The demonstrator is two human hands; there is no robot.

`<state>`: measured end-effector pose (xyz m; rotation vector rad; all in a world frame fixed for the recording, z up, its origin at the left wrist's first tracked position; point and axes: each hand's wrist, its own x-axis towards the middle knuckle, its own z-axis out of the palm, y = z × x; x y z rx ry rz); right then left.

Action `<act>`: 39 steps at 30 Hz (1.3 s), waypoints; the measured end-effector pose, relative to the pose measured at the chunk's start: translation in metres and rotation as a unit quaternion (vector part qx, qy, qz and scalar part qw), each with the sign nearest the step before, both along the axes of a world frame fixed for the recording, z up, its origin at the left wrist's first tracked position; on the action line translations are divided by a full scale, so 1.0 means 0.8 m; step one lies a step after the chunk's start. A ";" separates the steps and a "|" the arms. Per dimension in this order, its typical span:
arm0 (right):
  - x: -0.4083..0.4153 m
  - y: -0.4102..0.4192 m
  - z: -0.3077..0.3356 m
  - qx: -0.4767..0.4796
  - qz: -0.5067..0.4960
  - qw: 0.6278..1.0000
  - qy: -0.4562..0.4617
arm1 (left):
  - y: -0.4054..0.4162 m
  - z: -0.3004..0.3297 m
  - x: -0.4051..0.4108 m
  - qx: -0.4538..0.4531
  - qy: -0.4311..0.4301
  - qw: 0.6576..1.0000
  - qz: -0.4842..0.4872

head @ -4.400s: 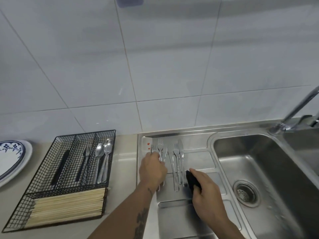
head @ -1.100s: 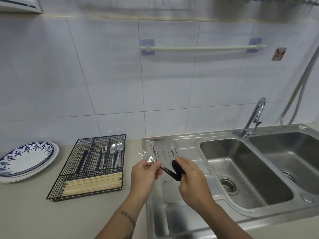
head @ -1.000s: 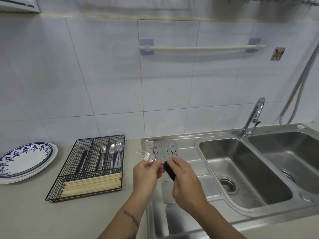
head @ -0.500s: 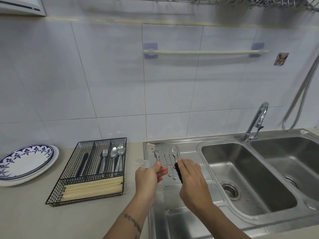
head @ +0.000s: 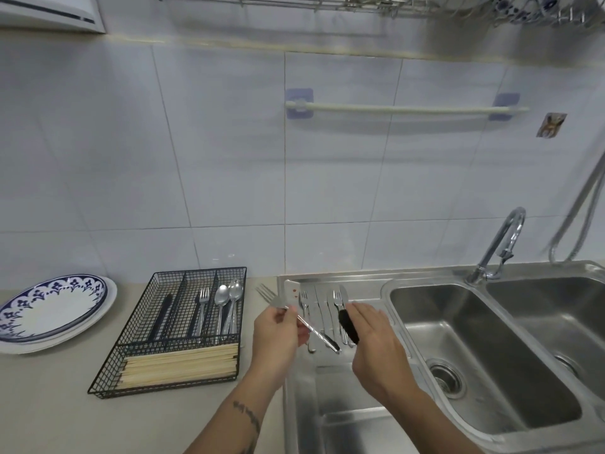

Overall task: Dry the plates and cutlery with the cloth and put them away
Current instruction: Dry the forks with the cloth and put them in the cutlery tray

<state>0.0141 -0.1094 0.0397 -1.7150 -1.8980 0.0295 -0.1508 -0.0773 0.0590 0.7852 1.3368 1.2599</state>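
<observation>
now fork (head: 296, 317) pinched, cloth (head: 348, 326) clutched

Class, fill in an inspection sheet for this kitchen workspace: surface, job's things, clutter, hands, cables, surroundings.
Surface: beige counter beside a steel draining board.
Job's things: fork held above the counter's edge; dark cloth; more cutlery on the draining board; wire tray with a fork, spoons and chopsticks; plates stacked at left.
Clutter: nothing seen.
Hands: left hand pinches the fork; right hand holds the cloth.
Cables: hose hangs at right.
Surroundings: tiled wall, towel rail, tap, double sink.
</observation>
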 end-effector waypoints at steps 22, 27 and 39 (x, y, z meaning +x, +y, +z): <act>-0.037 0.061 0.008 0.052 0.073 0.994 0.067 | 0.029 -0.028 -0.027 -0.038 0.051 0.968 -0.241; -0.033 0.049 0.004 0.018 0.034 0.990 0.139 | 0.041 -0.027 -0.026 -0.072 0.040 0.984 -0.159; -0.050 0.023 -0.018 -0.009 0.034 0.990 0.134 | 0.041 -0.030 -0.023 -0.026 -0.059 0.998 0.017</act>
